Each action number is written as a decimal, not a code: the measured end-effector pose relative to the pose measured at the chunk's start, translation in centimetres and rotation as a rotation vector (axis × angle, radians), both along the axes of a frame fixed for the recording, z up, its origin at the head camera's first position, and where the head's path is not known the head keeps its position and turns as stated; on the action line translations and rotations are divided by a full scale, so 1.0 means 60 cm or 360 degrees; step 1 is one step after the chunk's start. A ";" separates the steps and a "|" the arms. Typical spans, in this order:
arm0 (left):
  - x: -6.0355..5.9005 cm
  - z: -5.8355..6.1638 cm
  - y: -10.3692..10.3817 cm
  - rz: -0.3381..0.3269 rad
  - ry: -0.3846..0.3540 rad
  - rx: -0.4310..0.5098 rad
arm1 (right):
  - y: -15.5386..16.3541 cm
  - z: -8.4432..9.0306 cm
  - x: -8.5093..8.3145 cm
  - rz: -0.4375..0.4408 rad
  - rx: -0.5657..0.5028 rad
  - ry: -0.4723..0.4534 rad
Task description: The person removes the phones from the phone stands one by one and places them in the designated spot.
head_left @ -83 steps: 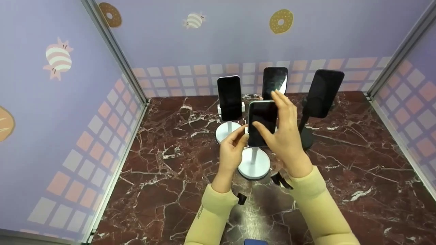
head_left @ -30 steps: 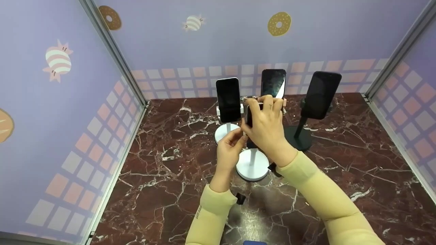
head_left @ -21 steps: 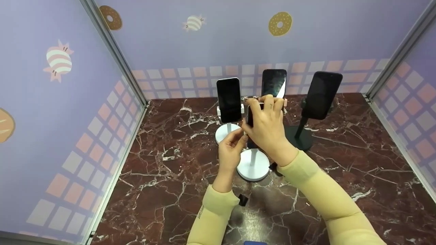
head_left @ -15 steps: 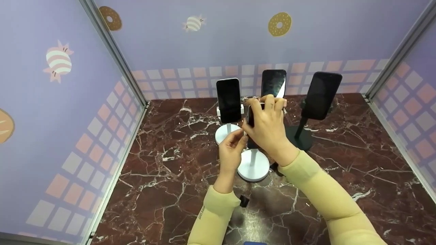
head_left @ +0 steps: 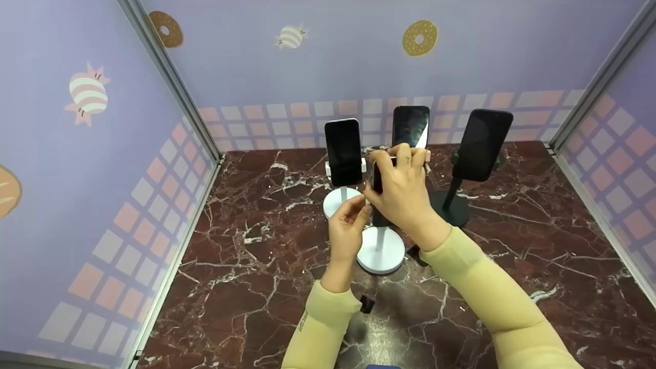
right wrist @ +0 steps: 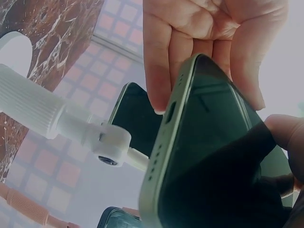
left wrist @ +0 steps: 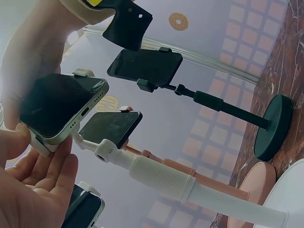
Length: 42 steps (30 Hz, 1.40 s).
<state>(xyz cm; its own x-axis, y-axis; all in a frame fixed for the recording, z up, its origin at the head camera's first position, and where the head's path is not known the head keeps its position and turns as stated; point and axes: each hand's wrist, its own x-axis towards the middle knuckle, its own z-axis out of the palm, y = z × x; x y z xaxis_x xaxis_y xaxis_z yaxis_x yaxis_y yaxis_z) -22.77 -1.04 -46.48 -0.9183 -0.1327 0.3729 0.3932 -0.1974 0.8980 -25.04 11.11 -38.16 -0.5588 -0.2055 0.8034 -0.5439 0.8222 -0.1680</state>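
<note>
A smartphone [left wrist: 61, 104] with a black screen sits in the white clamp [left wrist: 42, 144] of a white phone stand [head_left: 381, 250], near the middle of the table. My right hand [head_left: 405, 192] reaches across the screen and grips the phone, fingers bent over its upper part and thumb at the left edge. With thumb and fingers, my left hand [head_left: 347, 225] pinches the clamp at the phone's left side. In the right wrist view the phone's bottom edge with its charging port [right wrist: 170, 112] shows up close. Most of the screen is hidden from the head view.
Behind stand more phones in holders: one [head_left: 344, 154] on a white stand at left, one [head_left: 411, 128] on a pink stand, and one [head_left: 483, 145] on a black stand at right. A blue object [head_left: 383, 366] shows at the near edge. Patterned walls enclose the marble-look table [head_left: 246, 297].
Since the oldest frame my right hand has gone from spread fingers at the phone's right side to gripping it across the screen. Both hands look nearly still over the last second.
</note>
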 end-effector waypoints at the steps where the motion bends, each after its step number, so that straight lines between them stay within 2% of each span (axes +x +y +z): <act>1: 0.000 -0.001 0.000 0.0000 0.0004 0.0000 | 0.000 0.000 0.000 0.0004 -0.0001 -0.0005; 10: -0.003 -0.003 0.000 0.0015 0.0026 -0.0009 | 0.000 0.001 0.000 0.0040 -0.0014 -0.0020; 32: 0.001 0.003 -0.001 0.0001 -0.0016 -0.0007 | 0.010 0.001 -0.002 0.0179 -0.0061 -0.0031; 42: 0.000 0.003 0.000 -0.0006 -0.0006 0.0009 | 0.015 0.005 0.002 0.0218 -0.0088 -0.0091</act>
